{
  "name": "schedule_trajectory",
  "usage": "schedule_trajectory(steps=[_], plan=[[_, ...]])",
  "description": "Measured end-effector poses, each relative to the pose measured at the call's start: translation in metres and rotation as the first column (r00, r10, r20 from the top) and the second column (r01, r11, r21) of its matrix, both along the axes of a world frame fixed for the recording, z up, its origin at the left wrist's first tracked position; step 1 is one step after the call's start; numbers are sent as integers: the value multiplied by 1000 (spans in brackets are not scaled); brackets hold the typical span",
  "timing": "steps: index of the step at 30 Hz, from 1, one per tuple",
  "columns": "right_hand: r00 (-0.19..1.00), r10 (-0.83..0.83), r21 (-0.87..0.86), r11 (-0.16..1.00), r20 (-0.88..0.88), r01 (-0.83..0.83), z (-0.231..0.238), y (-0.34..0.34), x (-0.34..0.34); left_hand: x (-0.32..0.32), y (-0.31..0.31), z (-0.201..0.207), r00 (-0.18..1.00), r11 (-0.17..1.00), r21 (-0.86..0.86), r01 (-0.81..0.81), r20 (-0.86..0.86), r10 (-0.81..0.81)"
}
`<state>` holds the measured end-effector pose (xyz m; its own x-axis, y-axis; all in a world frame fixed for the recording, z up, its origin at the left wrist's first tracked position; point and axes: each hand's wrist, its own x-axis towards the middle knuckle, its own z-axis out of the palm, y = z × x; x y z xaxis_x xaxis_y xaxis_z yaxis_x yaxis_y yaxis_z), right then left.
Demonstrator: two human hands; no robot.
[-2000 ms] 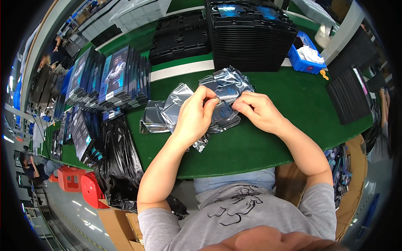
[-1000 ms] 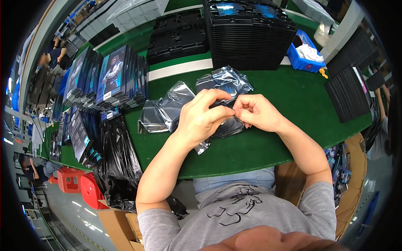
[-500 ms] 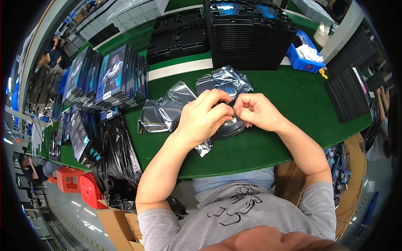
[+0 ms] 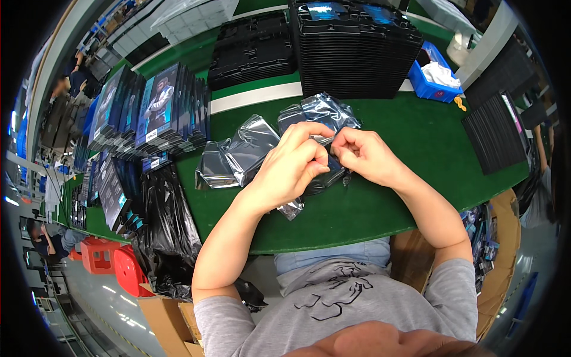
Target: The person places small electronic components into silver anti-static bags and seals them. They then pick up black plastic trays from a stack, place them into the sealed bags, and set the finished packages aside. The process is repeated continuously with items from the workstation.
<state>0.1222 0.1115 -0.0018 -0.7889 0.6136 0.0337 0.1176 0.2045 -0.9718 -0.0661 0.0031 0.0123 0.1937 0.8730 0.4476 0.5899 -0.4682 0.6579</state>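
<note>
- Here, both hands meet at the centre of the frame over a green table (image 4: 380,208).
- The left hand (image 4: 291,169) is curled, its fingers folded down onto a shiny grey plastic bag (image 4: 324,178) that holds something dark; a corner of the bag sticks out below the palm.
- The right hand (image 4: 369,156) pinches the same bag from the right side, thumb and forefinger closed narrowly on its edge, touching the left fingertips.
- Just above the hands lies another crinkled silver bag (image 4: 321,112); what is inside it cannot be told.
- To the left of the hands, flat empty silver bags (image 4: 238,152) lie overlapped on the table.
- In the upper middle stands a tall stack of black trays (image 4: 357,53), with a lower pile of black trays (image 4: 253,50) to its left.
- At the upper right sits a small blue bin (image 4: 431,83) with white material in it.
- At the right edge lies a dark ribbed tray (image 4: 493,140).
- At the upper left, printed boxes (image 4: 157,107) stand in a row.
- At the lower left, a black plastic sack (image 4: 169,226) hangs off the table edge, with a red crate (image 4: 98,259) further left.
</note>
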Motion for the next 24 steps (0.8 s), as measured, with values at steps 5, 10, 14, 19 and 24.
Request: schedule_trajectory(steps=[5,10,14,19,24], plan=[[999,54,402,914,6,-52,11,-3,2,4,3,-6,999,999,-30,-34,21,34],[975,-8,364,928,223,-76,9,-3,3,7,3,-7,998,999,19,-29,-61,30],[964,129,262,946,232,-190,-3,2,3,11,2,-9,997,1000,2,-11,-76,12],[996,0,-46,999,88,4,7,4,6,2,-2,0,973,971,-81,-225,-61,221],[989,-141,38,989,-32,143,16,14,13,3,-5,8,957,919,-267,-291,-98,274]])
